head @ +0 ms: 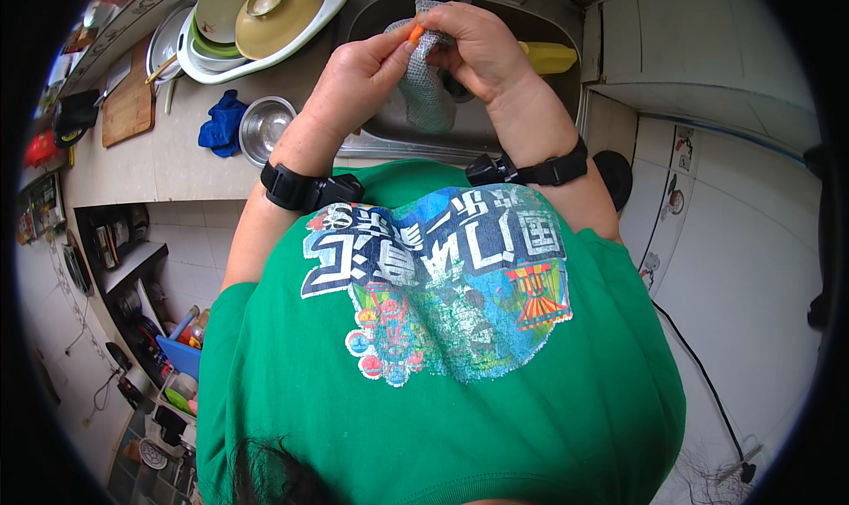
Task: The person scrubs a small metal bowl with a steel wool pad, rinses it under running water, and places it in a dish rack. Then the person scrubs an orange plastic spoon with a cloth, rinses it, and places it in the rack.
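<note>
Over the stainless steel sink [398, 148], my two hands meet on a grey mesh cloth [431, 104]. My left hand [365, 74] pinches a small orange object [416, 33] at the cloth's upper part; what the object is cannot be told. My right hand [479, 48] grips the cloth just beside it, thumb and forefinger touching the same spot. The cloth's lower part hangs down into the sink. Behind my right wrist, a yellow item [550, 56] lies in the sink, partly hidden. Both wrists wear black straps with small devices.
Left of the sink, the counter [186, 173] holds a steel bowl [266, 128], a blue cloth [223, 123] and a white basin [219, 77] with dishes and a tan lid [278, 21]. Farther left lie a wooden cutting board [129, 107] and a knife. White cabinets [696, 41] border the right side.
</note>
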The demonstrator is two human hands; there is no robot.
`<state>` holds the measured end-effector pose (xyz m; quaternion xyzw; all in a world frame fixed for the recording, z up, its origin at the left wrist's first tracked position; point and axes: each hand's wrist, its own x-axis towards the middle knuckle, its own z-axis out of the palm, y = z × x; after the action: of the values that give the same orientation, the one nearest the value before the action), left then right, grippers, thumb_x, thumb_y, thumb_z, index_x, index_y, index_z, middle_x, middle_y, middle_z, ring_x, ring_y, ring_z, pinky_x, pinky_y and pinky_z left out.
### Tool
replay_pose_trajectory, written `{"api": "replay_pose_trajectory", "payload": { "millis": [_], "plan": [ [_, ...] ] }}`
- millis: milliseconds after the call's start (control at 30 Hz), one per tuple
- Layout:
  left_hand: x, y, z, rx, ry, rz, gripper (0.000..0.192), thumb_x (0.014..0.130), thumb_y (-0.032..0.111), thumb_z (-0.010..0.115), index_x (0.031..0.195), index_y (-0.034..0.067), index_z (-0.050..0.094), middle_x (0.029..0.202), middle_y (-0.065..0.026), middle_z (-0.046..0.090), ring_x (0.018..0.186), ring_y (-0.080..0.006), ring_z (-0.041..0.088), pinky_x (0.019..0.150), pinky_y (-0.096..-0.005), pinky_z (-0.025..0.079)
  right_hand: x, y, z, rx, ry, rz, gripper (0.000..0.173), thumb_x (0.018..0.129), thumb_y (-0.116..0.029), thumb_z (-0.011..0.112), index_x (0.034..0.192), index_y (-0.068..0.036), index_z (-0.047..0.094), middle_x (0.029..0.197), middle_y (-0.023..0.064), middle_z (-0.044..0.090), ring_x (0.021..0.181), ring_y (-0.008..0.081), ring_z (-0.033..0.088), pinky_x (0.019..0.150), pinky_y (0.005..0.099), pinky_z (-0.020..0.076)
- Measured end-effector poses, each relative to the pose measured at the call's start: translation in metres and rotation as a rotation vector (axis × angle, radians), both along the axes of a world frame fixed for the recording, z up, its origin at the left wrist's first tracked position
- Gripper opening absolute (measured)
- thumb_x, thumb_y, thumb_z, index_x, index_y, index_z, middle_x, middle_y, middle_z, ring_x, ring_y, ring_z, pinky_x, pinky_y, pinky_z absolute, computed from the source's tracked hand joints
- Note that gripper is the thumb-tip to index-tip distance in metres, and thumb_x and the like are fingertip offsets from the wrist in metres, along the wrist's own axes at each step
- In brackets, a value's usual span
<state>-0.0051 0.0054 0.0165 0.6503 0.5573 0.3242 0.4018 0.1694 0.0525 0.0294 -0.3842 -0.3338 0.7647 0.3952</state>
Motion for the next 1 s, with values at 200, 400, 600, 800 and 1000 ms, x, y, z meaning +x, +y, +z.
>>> {"api": "replay_pose_trajectory", "payload": {
  "millis": [200, 400, 600, 800, 1000],
  "plan": [
    [0.0, -0.001, 0.007, 0.023, 0.053, -0.035, 0.032, 0.099, 0.018, 0.059, 0.127, 0.004, 0.064, 0.082, -0.0054, 0.069, 0.072, -0.0085, 0.06, 0.067, -0.0235, 0.05, 0.006, 0.001, -0.007, -0.014, 0.014, 0.05, 0.01, 0.091, -0.012, 0.061, 0.092, -0.004, 0.067, 0.087, 0.0059, 0.066, 0.08, 0.0149, 0.065, 0.072, 0.0312, 0.0572],
    [-0.002, 0.001, -0.01, -0.289, -0.589, 0.068, 0.036, 0.1, 0.02, 0.057, 0.129, -0.001, 0.06, 0.077, 0.0004, 0.061, 0.062, -0.0057, 0.052, 0.054, -0.0212, 0.041, 0.006, 0.002, -0.014, 0.03, 0.083, 0.057, 0.012, 0.094, -0.011, 0.059, 0.1, -0.004, 0.066, 0.092, 0.0047, 0.067, 0.084, 0.0141, 0.065, 0.078, 0.0302, 0.0559],
    [-0.002, -0.004, 0.015, -0.498, -0.752, 0.056, 0.04, 0.1, 0.023, 0.055, 0.134, 0.002, 0.056, 0.068, 0.0057, 0.048, 0.055, -0.0026, 0.038, 0.047, -0.0186, 0.028, 0.001, -0.007, -0.01, 0.238, -0.08, -0.173, 0.014, 0.092, -0.012, 0.064, 0.101, -0.002, 0.066, 0.092, 0.0059, 0.067, 0.084, 0.0153, 0.066, 0.077, 0.0308, 0.0563],
    [-0.006, 0.0, 0.002, -0.514, -0.778, -0.012, 0.039, 0.1, 0.023, 0.054, 0.134, 0.003, 0.056, 0.068, 0.0068, 0.047, 0.055, -0.0026, 0.038, 0.048, -0.0183, 0.029, -0.002, -0.009, -0.017, 1.18, -0.685, -0.143, 0.016, 0.086, -0.003, 0.068, 0.101, -0.006, 0.07, 0.091, 0.0076, 0.067, 0.081, 0.0197, 0.066, 0.071, 0.0303, 0.0532],
    [0.003, -0.002, 0.008, -0.335, -0.534, 0.077, 0.031, 0.1, 0.019, 0.054, 0.124, 0.001, 0.062, 0.073, 0.0082, 0.053, 0.06, 0.0004, 0.044, 0.05, -0.0173, 0.036, -0.006, -0.003, -0.009, 1.397, -0.893, -0.166, 0.018, 0.08, -0.005, 0.066, 0.098, -0.006, 0.068, 0.089, 0.012, 0.065, 0.08, 0.031, 0.064, 0.07, 0.0361, 0.0535]
  ]
}}
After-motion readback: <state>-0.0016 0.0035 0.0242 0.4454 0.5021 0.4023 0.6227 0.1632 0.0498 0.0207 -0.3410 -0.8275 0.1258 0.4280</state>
